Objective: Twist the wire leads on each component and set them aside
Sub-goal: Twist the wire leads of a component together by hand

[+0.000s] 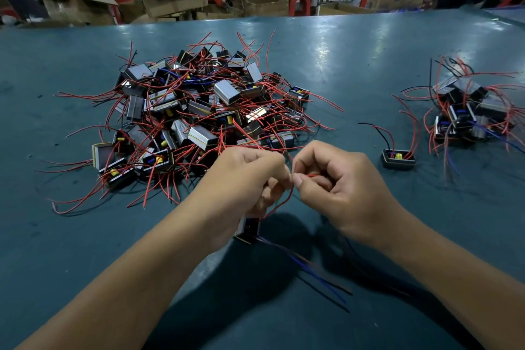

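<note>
Above the worktop (369,45), both hands pinch one red lead (279,203): left hand (250,176) steadies its component (248,229), right hand (335,182) grip twisting the tip. Next: finish, then place it by the right pile (471,111).

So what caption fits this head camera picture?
Both hands, left hand and right hand, pinch a thin red wire lead above the teal table.

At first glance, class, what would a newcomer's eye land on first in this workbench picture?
The big pile of components bristling with red leads, left of centre on the green table. In front, the left hand and right hand pinch a red wire from a held component. A smaller pile sits far right.
</note>
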### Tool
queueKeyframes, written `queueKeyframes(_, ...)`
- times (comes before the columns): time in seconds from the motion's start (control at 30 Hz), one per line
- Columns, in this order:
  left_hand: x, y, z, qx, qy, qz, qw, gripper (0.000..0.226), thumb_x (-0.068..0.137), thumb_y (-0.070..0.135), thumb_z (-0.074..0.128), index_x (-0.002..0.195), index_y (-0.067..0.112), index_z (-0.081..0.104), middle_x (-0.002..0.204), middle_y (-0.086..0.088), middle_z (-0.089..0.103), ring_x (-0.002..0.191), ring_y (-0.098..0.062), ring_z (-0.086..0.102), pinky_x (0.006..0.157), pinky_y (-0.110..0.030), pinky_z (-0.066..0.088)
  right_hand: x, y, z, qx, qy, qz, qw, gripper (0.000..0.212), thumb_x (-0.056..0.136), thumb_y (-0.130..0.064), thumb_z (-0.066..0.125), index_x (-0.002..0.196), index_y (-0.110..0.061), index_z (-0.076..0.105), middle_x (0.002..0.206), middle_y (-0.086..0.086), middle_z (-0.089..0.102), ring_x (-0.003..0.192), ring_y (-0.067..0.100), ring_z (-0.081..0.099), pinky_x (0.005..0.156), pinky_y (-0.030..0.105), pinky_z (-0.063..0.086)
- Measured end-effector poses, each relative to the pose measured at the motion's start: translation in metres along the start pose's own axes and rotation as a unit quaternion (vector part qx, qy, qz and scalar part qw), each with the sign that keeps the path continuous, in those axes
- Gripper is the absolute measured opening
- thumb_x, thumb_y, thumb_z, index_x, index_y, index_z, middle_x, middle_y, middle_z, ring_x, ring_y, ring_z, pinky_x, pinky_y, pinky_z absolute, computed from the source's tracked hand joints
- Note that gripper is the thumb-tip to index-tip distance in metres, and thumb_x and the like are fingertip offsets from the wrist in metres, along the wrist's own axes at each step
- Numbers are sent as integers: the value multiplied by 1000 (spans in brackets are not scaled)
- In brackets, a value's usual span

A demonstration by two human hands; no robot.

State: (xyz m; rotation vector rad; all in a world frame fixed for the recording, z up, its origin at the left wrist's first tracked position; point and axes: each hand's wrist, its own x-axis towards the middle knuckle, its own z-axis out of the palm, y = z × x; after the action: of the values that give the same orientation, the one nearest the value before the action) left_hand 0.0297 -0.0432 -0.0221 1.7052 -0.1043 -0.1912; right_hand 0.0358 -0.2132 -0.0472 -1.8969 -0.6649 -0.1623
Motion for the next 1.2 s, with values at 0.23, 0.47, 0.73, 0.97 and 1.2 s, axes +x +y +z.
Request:
queueKeyframes(0.23, 3, -4, -27, 379, 27, 419, 825, 11, 86, 11, 69, 97, 11, 71, 90, 7, 64, 79, -9, 61, 69, -24, 50, 4, -1, -6, 86, 5, 49, 995, 8, 86, -14, 58, 78, -15, 58, 50, -17, 36, 45, 1, 26, 47, 9, 26)
queueKeyframes(0.47, 5, -6, -23, 487, 54, 496, 717, 10, 94, 9, 67, 87, 7, 75, 87, -5, 68, 75, -26, 62, 57, -43, 50, 5, -2, -8, 128, -11, 69, 989, 9, 86, -15, 58, 77, -15, 58, 52, -15, 35, 47, 4, 25, 45, 15, 25)
queueKeyframes(0.73, -2, -4, -9, 379, 57, 422, 822, 9, 87, 6, 68, 78, 5, 70, 79, -3, 63, 70, -23, 60, 61, -40, 49, 5, -5, -5, 138, 5, 74, 988, 7, 83, -16, 60, 75, -15, 61, 55, 0, 34, 50, 13, 25, 45, 21, 23)
queueKeyframes(0.97, -3, -3, -8, 430, 55, 419, 798, 11, 88, 8, 66, 78, 5, 69, 78, -5, 61, 69, -24, 57, 58, -40, 47, 5, -4, -4, 142, 16, 65, 988, 6, 82, -10, 58, 76, -8, 59, 49, -16, 39, 42, 0, 27, 45, 13, 25)
queueKeyframes(1.2, -4, 0, -3, 278, 19, 248, 928, 12, 78, 16, 66, 66, 12, 66, 58, 11, 51, 51, -3, 42, 52, -14, 31, 1, -3, -2, 9, 5, 8, 1000, 10, 81, -8, 60, 74, -15, 57, 55, -15, 44, 47, 2, 36, 51, 9, 29)
